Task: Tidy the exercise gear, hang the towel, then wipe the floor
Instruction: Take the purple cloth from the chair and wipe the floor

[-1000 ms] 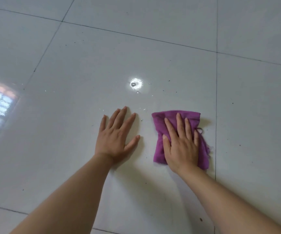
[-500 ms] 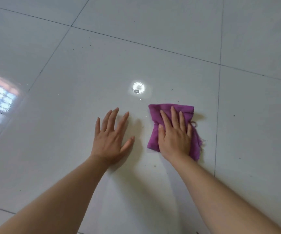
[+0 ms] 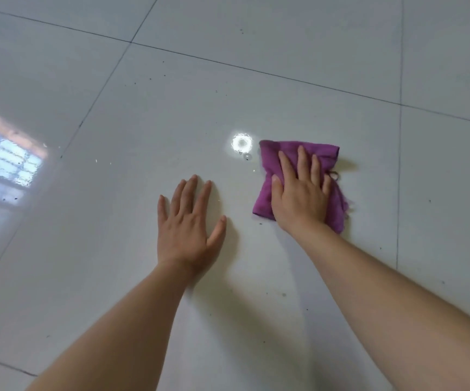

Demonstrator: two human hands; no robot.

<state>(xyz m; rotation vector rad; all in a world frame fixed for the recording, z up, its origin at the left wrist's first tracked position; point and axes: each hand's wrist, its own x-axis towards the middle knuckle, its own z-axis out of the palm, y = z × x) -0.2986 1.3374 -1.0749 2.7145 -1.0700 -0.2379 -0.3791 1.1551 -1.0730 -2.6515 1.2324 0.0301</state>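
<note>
Now R hand (image 3: 298,198), fingers spread, presses purple cloth (image 3: 267,190) on floor (image 3: 115,249); L hand (image 3: 188,230) flat, spread.

Glossy pale tiled floor (image 3: 256,80), thin dark grout lines, window reflection (image 3: 8,162), round light glare (image 3: 241,142)

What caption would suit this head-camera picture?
Right hand presses a purple cloth flat on the tiled floor; left hand rests beside it.
</note>
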